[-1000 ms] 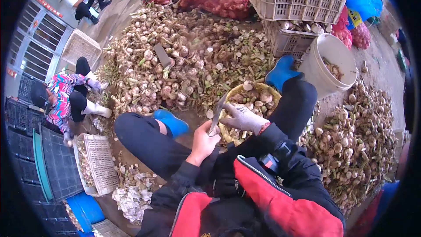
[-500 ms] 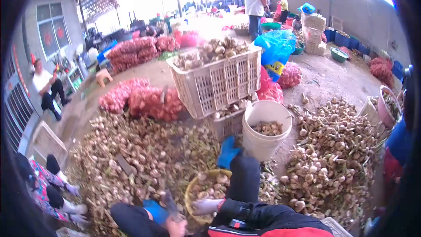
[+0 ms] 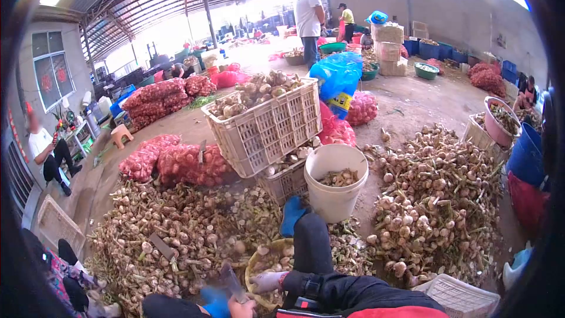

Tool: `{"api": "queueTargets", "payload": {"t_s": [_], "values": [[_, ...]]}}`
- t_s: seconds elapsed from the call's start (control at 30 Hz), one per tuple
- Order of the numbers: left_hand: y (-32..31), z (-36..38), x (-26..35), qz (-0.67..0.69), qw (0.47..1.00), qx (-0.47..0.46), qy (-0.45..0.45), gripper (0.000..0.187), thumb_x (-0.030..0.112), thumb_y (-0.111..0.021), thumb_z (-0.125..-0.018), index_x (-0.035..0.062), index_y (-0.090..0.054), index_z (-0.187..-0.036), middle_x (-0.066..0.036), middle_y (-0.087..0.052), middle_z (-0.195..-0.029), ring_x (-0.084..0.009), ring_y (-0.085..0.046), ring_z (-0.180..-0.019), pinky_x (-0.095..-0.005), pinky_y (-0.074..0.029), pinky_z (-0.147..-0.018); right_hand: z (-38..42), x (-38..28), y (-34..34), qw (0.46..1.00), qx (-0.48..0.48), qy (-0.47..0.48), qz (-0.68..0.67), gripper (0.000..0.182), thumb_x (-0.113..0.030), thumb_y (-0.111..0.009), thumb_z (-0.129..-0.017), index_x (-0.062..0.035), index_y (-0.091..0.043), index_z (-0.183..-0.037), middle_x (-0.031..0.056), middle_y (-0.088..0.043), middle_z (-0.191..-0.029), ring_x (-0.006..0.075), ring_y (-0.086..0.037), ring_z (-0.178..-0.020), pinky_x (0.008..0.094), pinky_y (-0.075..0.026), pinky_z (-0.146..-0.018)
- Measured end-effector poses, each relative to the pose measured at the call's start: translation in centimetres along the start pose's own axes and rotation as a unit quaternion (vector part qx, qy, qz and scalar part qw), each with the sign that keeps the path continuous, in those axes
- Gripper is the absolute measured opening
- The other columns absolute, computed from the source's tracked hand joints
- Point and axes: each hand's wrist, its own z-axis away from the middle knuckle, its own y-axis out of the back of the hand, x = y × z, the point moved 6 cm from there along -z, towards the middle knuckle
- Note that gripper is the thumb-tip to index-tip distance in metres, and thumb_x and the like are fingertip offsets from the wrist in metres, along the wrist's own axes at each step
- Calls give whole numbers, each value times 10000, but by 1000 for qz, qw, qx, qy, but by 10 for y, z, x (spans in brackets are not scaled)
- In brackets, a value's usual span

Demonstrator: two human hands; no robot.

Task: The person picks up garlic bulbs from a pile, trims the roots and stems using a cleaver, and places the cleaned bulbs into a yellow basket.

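My left hand point(image 3: 242, 307), bare, is closed around the handle of a knife point(image 3: 233, 283), its blade pointing up and away. Beside it, my right hand point(image 3: 268, 281) wears a pale glove and lies over the yellow basket point(image 3: 249, 265). Its fingers curl downward, and what they hold is hidden. Garlic bulbs point(image 3: 286, 251) lie inside that basket. A blue shoe point(image 3: 291, 217) sits just beyond the basket, and another blue shoe point(image 3: 215, 301) is close to my left hand. Loose garlic with stems point(image 3: 176, 235) spreads over the floor in front.
A white bucket point(image 3: 335, 197) holding garlic scraps stands ahead, next to stacked crates point(image 3: 268, 135) of garlic. Another garlic heap point(image 3: 438, 200) lies right, with a white crate point(image 3: 459, 294) nearby. Red mesh sacks point(image 3: 191, 164) lie behind the left heap. A person point(image 3: 65, 282) works at left.
The view has tilted up and turned slightly right, so surroundings appear shifted left. Both hands stay close to the yellow basket, the left still gripping the knife.
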Motion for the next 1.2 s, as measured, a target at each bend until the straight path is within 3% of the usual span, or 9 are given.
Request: {"api": "queueTargets", "payload": {"t_s": [0.2,0.3,0.57,0.67,0.7,0.8,0.93,1.07,1.2], "values": [[-10,18,8,13,1000,-24,-2,206,-40,-574,-677,41,-585,-866,12,-534,-703,-102,-507,-586,-249,-405,-502,18,21,-19,992,-62,-92,-60,579,-469,-506,-799,-12,-498,-1155,247,-586,-1078,382,-564,-1014,455,-448,-822],[-8,25,18,21,1000,-13,-1,220,-43,-574,-674,35,-584,-879,2,-540,-718,-117,-514,-581,-256,-410,-500,-16,65,-56,998,-46,-42,-2,557,-460,-499,-803,-11,-510,-1132,253,-585,-1072,381,-569,-996,460,-444,-807],[-15,35,5,-16,999,-12,50,240,-51,-546,-664,15,-562,-894,-25,-545,-714,-164,-529,-520,-284,-423,-415,-6,50,-56,1000,10,8,-16,448,-431,-473,-857,-31,-577,-1030,236,-629,-908,369,-604,-878,461,-461,-712],[-15,32,17,-24,1000,-12,-6,252,-48,-549,-659,18,-547,-902,-36,-522,-685,-183,-515,-465,-307,-406,-357,-7,29,-72,929,-111,168,310,381,-371,-516,-821,-107,-549,-1094,220,-598,-1037,346,-598,-925,441,-476,-714],[-16,35,19,-37,999,-18,32,257,-52,-548,-659,18,-546,-905,-39,-531,-695,-183,-521,-476,-309,-415,-371,-24,56,-77,992,-75,38,99,451,-394,-527,-798,-91,-528,-1133,225,-573,-1109,362,-583,-976,453,-470,-764],[-11,32,7,-31,999,-4,14,264,-58,-549,-662,19,-540,-914,-43,-539,-703,-185,-521,-473,-313,-418,-372,-13,31,-54,998,-65,-9,21,511,-424,-532,-782,-60,-522,-1141,238,-564,-1126,377,-557,-1033,469,-452,-821],[-6,35,10,1,1000,1,-24,231,-52,-565,-675,38,-556,-887,-29,-554,-727,-154,-537,-572,-273,-434,-471,-12,15,-52,997,-69,-22,8,549,-437,-529,-779,-40,-499,-1158,252,-568,-1105,389,-539,-1058,475,-432,-858],[-16,44,20,-25,999,-4,46,204,-52,-565,-677,47,-563,-855,-8,-558,-730,-126,-522,-602,-252,-432,-532,5,12,-45,999,-26,-16,9,484,-387,-532,-782,-2,-539,-1075,246,-608,-1017,387,-578,-979,450,-455,-801],[-10,33,5,25,999,-13,-40,196,-56,-556,-674,47,-570,-841,9,-558,-714,-105,-522,-597,-254,-423,-515,-5,32,-60,997,-71,-12,38,532,-415,-540,-767,-12,-534,-1113,234,-602,-1059,379,-573,-1003,442,-449,-821]]}}
